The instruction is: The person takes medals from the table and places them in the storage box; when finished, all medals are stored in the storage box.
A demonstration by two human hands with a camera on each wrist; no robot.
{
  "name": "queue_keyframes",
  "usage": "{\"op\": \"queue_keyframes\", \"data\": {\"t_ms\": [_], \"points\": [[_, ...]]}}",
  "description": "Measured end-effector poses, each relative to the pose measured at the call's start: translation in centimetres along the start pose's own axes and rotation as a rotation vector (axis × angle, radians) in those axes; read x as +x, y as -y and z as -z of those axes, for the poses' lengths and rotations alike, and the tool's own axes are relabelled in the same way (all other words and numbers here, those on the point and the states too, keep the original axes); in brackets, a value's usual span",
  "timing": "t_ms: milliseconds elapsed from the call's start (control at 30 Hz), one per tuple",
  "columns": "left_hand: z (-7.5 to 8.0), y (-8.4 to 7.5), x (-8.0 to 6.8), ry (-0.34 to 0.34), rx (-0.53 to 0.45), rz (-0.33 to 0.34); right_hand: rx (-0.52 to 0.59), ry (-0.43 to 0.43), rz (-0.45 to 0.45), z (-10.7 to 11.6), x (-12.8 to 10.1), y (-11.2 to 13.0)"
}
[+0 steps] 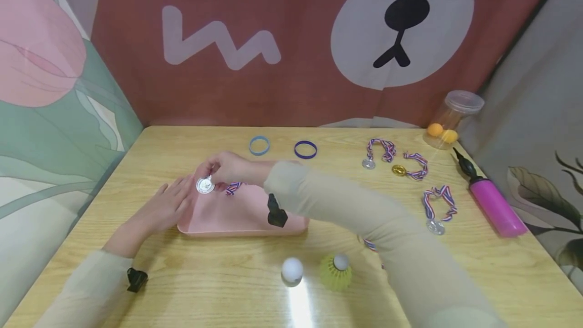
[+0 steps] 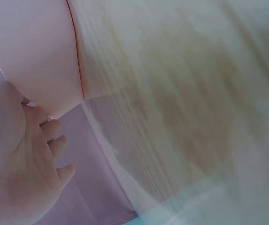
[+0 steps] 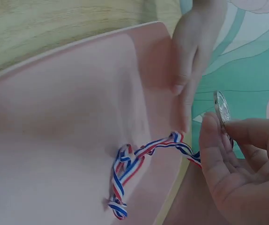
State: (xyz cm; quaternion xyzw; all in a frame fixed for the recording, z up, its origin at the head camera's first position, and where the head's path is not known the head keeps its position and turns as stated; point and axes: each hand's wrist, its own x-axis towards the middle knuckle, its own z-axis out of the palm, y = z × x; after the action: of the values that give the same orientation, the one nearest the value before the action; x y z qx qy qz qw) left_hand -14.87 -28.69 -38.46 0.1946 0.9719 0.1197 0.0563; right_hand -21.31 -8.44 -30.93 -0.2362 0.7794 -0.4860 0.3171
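Observation:
Over the left end of a pink tray [image 1: 246, 214], my right hand [image 1: 231, 168] pinches a silver medal [image 1: 205, 185] between thumb and fingers. From it a red, white and blue ribbon [image 3: 127, 176] trails down into the tray, twisted and bunched, as the right wrist view shows. My left hand [image 1: 165, 209] lies against the outside of the tray's left wall, its fingers fairly straight. In the left wrist view the left palm [image 2: 17, 173] faces the camera beside the tray's side [image 2: 36, 51].
Light blue [image 1: 259, 146] and dark blue wristbands [image 1: 305, 150] lie behind the tray. In front are a white ball [image 1: 292, 270] and a yellow shuttlecock [image 1: 336, 273]. Rightward lie a gold medal [image 1: 399, 170], silver medals [image 1: 435, 227], a magenta pump [image 1: 496, 206] and a jar [image 1: 448, 120] with orange balls.

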Motion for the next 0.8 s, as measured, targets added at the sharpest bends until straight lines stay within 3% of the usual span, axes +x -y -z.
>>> {"op": "queue_keyframes", "data": {"t_ms": [267, 633, 800], "points": [[0.0, 0.1, -0.1, 0.0, -0.005, -0.002, -0.111, 0.162, -0.026, -1.1, 0.2, -1.3], [0.0, -0.2, -0.1, -0.018, 0.012, -0.017, -0.227, 0.248, -0.088, -3.3, 0.5, -2.3], [0.0, -0.3, -0.1, -0.024, 0.02, -0.025, -0.213, 0.271, -0.133, -3.9, 0.3, -2.4]]}}
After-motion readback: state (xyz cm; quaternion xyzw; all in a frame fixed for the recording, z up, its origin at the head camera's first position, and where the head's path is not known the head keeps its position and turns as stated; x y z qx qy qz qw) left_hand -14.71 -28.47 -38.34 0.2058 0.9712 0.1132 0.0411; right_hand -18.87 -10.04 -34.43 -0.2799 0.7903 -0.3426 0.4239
